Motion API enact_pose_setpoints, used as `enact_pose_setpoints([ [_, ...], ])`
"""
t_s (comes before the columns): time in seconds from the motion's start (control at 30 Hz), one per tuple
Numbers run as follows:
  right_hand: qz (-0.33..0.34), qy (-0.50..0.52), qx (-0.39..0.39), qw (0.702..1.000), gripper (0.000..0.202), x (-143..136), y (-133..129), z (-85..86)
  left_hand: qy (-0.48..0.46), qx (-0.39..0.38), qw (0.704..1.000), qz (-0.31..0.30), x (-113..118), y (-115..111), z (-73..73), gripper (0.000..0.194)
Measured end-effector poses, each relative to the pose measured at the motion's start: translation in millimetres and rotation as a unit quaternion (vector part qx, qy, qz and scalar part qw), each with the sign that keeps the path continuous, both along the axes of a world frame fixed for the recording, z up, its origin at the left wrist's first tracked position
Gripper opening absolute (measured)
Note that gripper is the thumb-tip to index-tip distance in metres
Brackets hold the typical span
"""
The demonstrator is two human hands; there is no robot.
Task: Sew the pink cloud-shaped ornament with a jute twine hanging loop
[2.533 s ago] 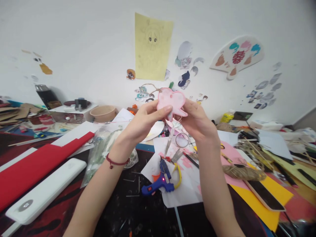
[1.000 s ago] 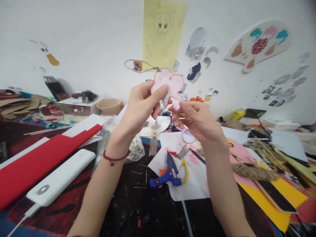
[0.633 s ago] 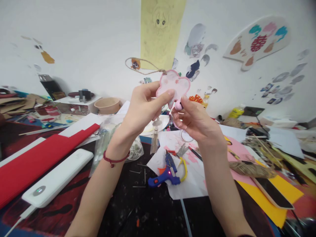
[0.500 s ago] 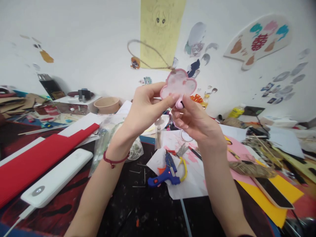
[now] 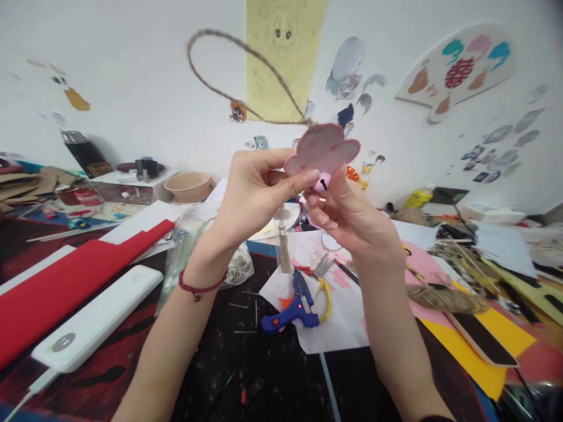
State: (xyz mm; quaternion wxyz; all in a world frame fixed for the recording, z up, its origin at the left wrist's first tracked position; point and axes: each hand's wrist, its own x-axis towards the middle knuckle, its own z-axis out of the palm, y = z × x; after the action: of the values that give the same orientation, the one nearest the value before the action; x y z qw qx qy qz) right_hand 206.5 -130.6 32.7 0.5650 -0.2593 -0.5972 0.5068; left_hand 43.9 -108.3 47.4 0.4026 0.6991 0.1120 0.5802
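The person's two hands are raised close together above the desk, meeting at a pale pink flower-shaped pendant [image 5: 325, 147] with a darker pink rim. The left hand [image 5: 259, 190], with a dark red cord bracelet [image 5: 202, 289] at its wrist, pinches the pendant near its lower edge between thumb and fingers. The right hand [image 5: 354, 220] holds a small pink jingle bell [image 5: 322, 182] just below the pendant, its dark slot facing the camera; the fingers hide whether the two are joined. A loop of brown twine [image 5: 264, 60] extends from the pendant's top toward the left, in front of a yellow drawing [image 5: 285, 70] on the wall. Beneath the hands, a blue hot glue gun [image 5: 305, 317], its small red light lit, lies partly on white paper [image 5: 334, 337]. A white power bank [image 5: 99, 316] lies to the left, and a smartphone [image 5: 481, 339] near a skein of twine [image 5: 448, 298] to the right.
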Motion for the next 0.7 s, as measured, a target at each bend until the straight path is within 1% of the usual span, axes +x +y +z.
enact_pose_setpoints([
  [0.13, 0.007, -0.012, 0.009, 1.000, 0.043, 2, 1, 0.0, -0.003, -0.002, 1.000, -0.001, -1, 1, -1.5, 0.026],
  [0.27, -0.011, -0.040, 0.006, 0.999, 0.045, 6, 1, 2.3, -0.003, 0.000, 1.000, 0.000, -2, 3, -2.7, 0.026],
  [0.43, -0.015, -0.066, 0.001, 0.998, 0.039, 12, -2, 6.1, 0.001, 0.026, 0.999, 0.025, -3, 5, -2.7, 0.024],
  [0.53, -0.019, -0.076, 0.009, 0.997, 0.036, 14, -2, 7.5, 0.010, 0.034, 0.999, 0.028, -4, 5, -3.0, 0.021],
  [0.7, -0.037, -0.068, 0.014, 0.997, 0.037, 15, -1, 9.2, -0.002, 0.011, 1.000, 0.018, -3, 4, -4.5, 0.020],
])
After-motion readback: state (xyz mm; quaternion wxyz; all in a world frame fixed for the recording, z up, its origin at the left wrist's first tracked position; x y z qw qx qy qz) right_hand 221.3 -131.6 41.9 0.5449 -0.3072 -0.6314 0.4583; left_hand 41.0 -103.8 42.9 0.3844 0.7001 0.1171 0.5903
